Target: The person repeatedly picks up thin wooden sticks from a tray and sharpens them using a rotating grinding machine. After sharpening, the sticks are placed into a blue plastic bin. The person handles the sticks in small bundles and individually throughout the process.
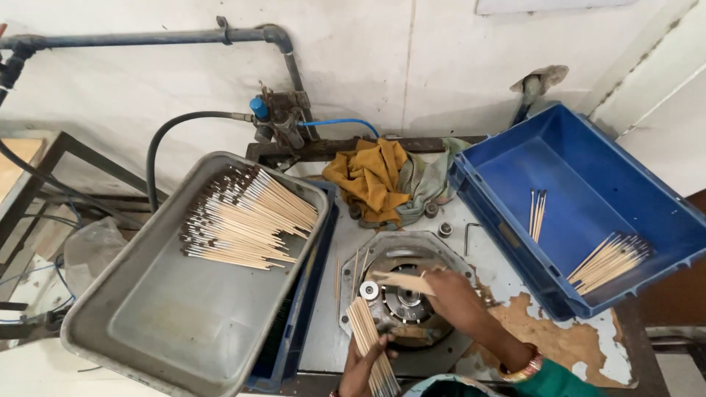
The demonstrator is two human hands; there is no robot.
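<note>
My left hand grips a bundle of thin wooden sticks at the bottom centre, the bundle pointing up and left. My right hand holds a few sticks flat over the round metal fixture of the machine plate. Both hands are over that fixture. A bracelet is on my right wrist.
A grey metal tray at the left holds many dark-tipped sticks. A blue plastic crate at the right holds two small groups of sticks. Yellow and grey rags lie behind the fixture, below pipes and a valve.
</note>
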